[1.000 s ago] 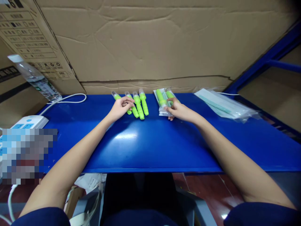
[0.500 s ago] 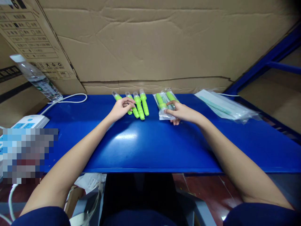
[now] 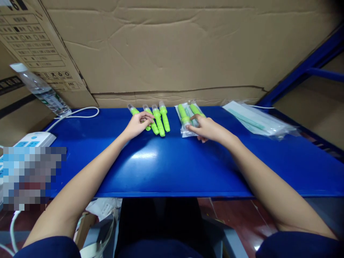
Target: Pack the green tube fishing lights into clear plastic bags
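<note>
Several lime-green pen-like plastic tubes with clear caps (image 3: 158,122) lie side by side on the blue table (image 3: 166,165). My left hand (image 3: 138,123) rests over the leftmost ones, fingers loosely curled and a gap between thumb and forefinger; nothing is gripped in it. To the right, my right hand (image 3: 208,127) has thumb and forefinger at the near end of another green tube (image 3: 183,113), its clear cap towards me. That tube lies on a clear plastic pouch (image 3: 187,134). One more green tube (image 3: 197,109) on the pouch is partly hidden by my right hand.
A flat clear bag with white and pale green contents (image 3: 255,120) lies at the right. At the left are a leaning water bottle (image 3: 45,91), a white power strip (image 3: 34,138) and a looped white cable (image 3: 88,109). Cardboard (image 3: 172,53) walls the back.
The green tube at my right fingers has tilted slightly, its near end shifting a little to the right. My right hand has moved slightly right; my left hand stays put.
</note>
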The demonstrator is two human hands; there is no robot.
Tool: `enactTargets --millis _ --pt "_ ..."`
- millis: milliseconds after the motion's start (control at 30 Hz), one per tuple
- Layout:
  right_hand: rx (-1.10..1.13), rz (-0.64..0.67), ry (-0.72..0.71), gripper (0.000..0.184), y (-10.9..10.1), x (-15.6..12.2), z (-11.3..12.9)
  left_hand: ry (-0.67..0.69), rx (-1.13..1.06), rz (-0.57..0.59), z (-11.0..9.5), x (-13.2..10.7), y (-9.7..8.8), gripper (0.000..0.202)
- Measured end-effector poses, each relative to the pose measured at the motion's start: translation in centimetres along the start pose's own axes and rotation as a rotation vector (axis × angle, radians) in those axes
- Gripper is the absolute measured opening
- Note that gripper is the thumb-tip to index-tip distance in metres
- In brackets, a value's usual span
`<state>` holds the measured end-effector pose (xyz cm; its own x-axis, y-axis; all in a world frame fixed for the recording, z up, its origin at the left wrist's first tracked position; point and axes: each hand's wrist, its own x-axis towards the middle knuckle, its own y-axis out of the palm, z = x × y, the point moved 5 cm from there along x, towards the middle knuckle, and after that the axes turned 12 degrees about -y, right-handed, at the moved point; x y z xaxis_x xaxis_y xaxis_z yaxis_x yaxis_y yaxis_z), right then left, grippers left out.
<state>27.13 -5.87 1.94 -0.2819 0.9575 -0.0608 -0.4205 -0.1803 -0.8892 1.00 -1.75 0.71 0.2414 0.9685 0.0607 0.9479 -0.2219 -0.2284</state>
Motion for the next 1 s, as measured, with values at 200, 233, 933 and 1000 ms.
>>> enactTargets --millis 200,233,933,1000 --pt "-0.095 0.030 -0.019 0.040 -0.4 -0.4 0.6 -0.012 0.004 0.008 0.1 0.0 0.1 0.017" --pt "-0.101 0.031 -0.018 0.039 -0.4 -0.5 0.7 -0.012 0.005 0.009 0.1 0.0 0.1 0.018" --pt "-0.313 -0.269 0.058 0.062 -2.7 -0.3 -0.6 0.004 0.018 0.021 0.0 -0.2 0.1 0.013" --pt "-0.273 -0.393 0.076 0.055 -3.9 -0.2 -1.7 0.005 0.026 0.024 0.1 -0.1 0.2 0.012"
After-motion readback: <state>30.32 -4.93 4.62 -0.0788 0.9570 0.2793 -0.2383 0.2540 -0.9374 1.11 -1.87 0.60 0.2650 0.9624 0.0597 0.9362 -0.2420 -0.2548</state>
